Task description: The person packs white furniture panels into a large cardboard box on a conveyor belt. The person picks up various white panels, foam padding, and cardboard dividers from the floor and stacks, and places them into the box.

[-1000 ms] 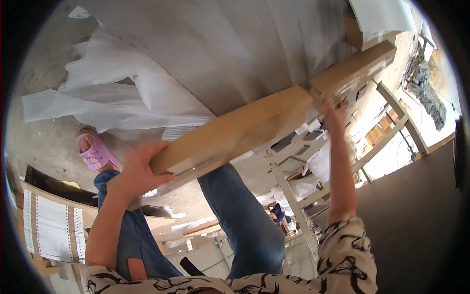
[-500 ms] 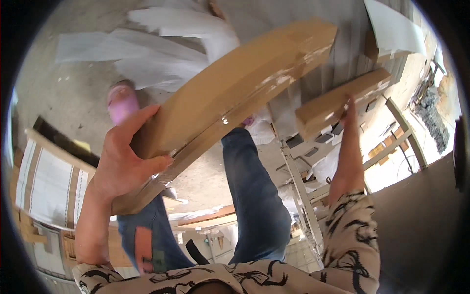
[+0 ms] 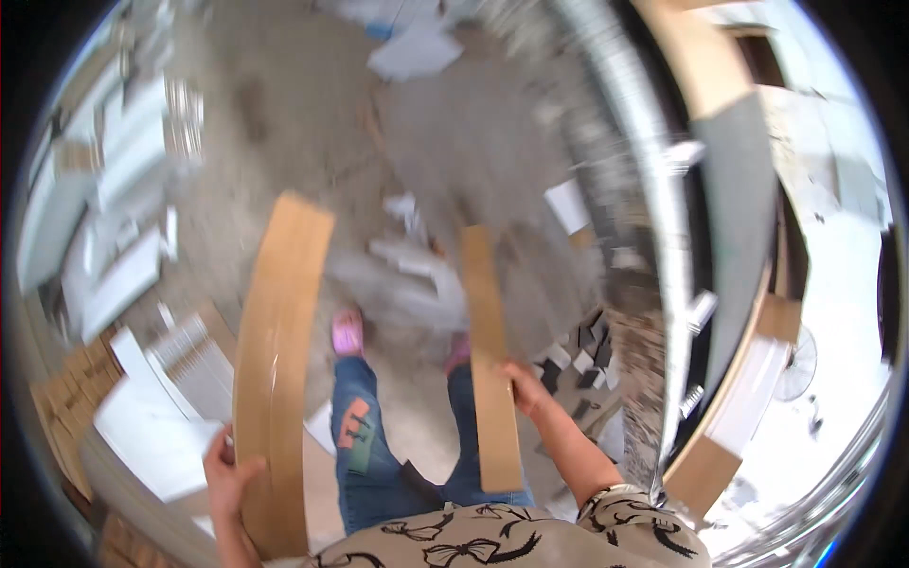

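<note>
On my left is a long brown cardboard box with clear tape along its length. My left hand is closed round its lower part, with the thumb on the upper face and the fingers mostly hidden behind the edge. A narrower long cardboard box hangs on the right in front of my thigh. Gripping its right edge is my right hand, its fingers partly out of sight behind the box. The two boxes are apart, both pointing away from me.
White sheets and stacked brown cardboard lie at the left. Loose packing wrap is on the concrete floor beyond my feet. Small dark and white pieces lie at the right, beside a long whitish edge, blurred by motion.
The view has swung to another stretch of floor. Both boxes, lying slantwise before, now stand nearly lengthwise ahead of me, lower and wider apart, still in the same hands.
</note>
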